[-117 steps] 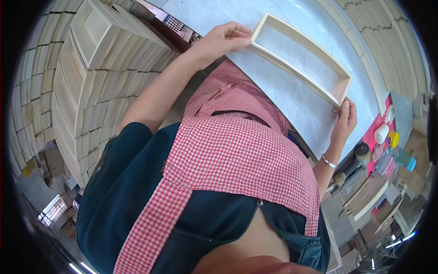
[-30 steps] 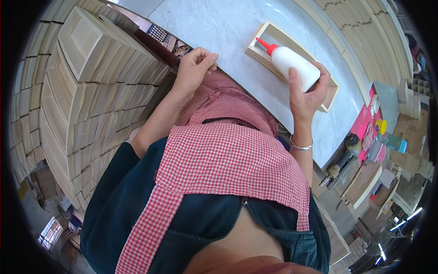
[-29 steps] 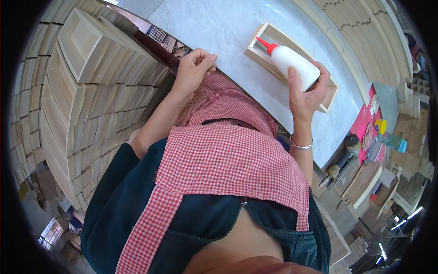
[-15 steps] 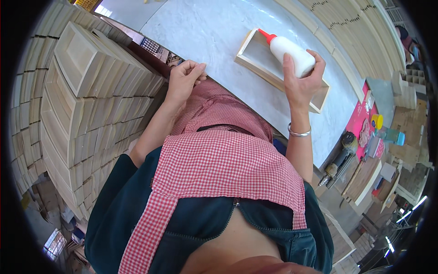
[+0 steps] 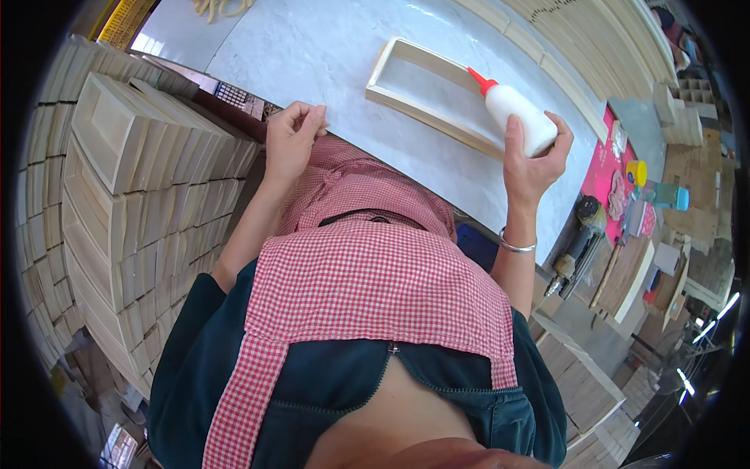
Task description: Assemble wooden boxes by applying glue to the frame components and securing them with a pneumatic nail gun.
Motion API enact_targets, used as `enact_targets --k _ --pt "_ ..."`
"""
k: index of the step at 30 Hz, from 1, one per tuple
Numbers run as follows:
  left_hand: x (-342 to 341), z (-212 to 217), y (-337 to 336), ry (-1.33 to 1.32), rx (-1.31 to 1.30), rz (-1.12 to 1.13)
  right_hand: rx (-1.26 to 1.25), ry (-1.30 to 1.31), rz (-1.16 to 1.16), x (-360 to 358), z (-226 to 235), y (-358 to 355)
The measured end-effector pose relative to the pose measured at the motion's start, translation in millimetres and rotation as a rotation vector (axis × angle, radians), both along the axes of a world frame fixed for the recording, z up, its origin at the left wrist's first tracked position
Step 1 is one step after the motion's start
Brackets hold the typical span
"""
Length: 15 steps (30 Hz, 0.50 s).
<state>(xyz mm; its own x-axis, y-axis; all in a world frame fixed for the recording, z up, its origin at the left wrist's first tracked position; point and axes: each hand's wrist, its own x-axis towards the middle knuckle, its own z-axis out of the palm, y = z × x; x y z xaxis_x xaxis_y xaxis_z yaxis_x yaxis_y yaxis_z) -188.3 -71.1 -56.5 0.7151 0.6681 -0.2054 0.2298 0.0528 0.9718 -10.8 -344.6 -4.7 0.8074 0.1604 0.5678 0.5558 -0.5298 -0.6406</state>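
A pale marble-patterned worktop (image 5: 312,55) is seen across the upper middle of the view. Stacks of unfinished wooden boxes (image 5: 133,180) are piled high at the left, close against its edge. A yellow crate (image 5: 125,19) is glimpsed at the upper left corner. Long wooden strips (image 5: 594,62) are laid in rows along the far right side of the worktop. A pink mat (image 5: 605,168) is spread at the right end, and a yellow-capped jar (image 5: 637,172) and a teal bottle (image 5: 664,195) are set just beside it. A power tool (image 5: 578,246) is found below the mat. A red checked apron (image 5: 367,281) is worn over dark teal clothing (image 5: 203,344).
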Motion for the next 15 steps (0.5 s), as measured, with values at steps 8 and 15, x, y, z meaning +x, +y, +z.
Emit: enact_targets --k 8,15 --pt "20 0 9 0.016 0.464 -0.025 -0.012 -0.019 -0.135 -3 1 -45" --pt "48 -25 34 -0.078 0.829 0.001 -0.036 -0.043 -0.238 -3 0 -77"
